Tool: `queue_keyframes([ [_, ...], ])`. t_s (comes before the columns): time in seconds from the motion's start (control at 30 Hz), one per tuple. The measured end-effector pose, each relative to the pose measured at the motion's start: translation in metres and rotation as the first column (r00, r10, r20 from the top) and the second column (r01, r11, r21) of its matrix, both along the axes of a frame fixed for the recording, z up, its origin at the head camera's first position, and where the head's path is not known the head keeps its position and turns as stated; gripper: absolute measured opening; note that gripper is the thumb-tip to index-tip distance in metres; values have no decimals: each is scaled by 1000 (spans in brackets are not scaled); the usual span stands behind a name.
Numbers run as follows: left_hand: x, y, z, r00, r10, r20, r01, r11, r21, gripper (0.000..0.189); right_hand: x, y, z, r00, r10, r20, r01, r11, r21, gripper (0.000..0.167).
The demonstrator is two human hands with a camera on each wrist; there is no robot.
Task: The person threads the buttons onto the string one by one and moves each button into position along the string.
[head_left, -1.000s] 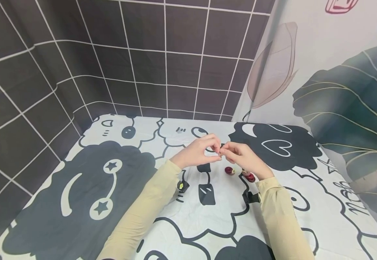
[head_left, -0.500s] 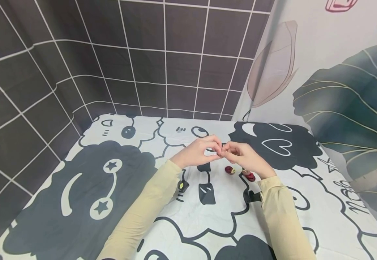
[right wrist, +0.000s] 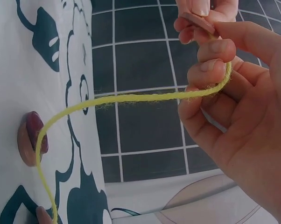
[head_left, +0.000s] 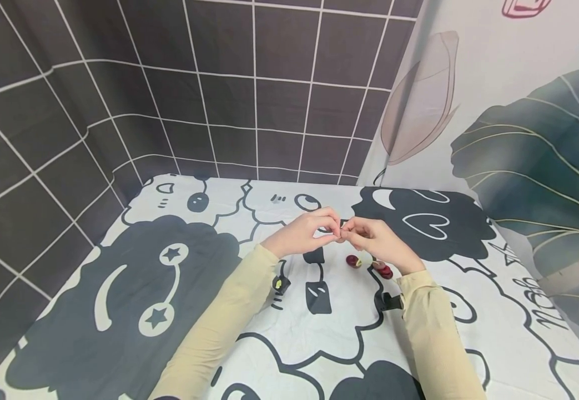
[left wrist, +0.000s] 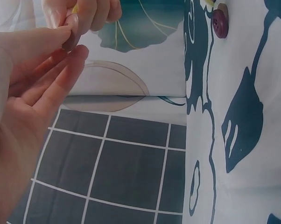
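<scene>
My left hand (head_left: 303, 234) pinches a brownish-pink button (left wrist: 71, 32) between thumb and fingertips, its disc nearly edge-on in the left wrist view. Facing it, my right hand (head_left: 380, 243) holds yellow yarn (right wrist: 131, 97) in curled fingers, with its thumb and fingertips at the same button. From the right hand the yarn hangs in a long curve to the lower left of the right wrist view. Whether its end passes through a hole is hidden by fingertips. Both hands meet above the table, fingertips close together.
Below the hands, a dark red button (head_left: 352, 261) lies on the patterned white cloth (head_left: 289, 328). More red and brownish buttons (head_left: 384, 272) lie beside the right wrist. A dark tile-patterned backdrop (head_left: 279, 105) rises behind the table.
Both hands stay in nearly the same place. The right fingertips have shifted slightly against the left ones, and the small item between them shows less than a second ago.
</scene>
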State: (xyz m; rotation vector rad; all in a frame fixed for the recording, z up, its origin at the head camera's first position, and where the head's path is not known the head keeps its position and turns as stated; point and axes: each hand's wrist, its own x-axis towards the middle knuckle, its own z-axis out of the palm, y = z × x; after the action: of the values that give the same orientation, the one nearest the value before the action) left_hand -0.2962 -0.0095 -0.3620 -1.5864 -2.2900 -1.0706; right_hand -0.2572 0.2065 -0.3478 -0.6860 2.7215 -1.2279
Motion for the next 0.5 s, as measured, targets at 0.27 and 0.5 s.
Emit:
queue_keyframes([
  [0.27,-2,-4,2,998,30,49,-25,995,-92,4,-3,1,-3,1000,-16,11,16,1000,-6,12],
  [0.5,-3,-12,6,990,69,124,-48,985,-165,5,-6,9,-6,999,-26,38,26,1000,0,17],
])
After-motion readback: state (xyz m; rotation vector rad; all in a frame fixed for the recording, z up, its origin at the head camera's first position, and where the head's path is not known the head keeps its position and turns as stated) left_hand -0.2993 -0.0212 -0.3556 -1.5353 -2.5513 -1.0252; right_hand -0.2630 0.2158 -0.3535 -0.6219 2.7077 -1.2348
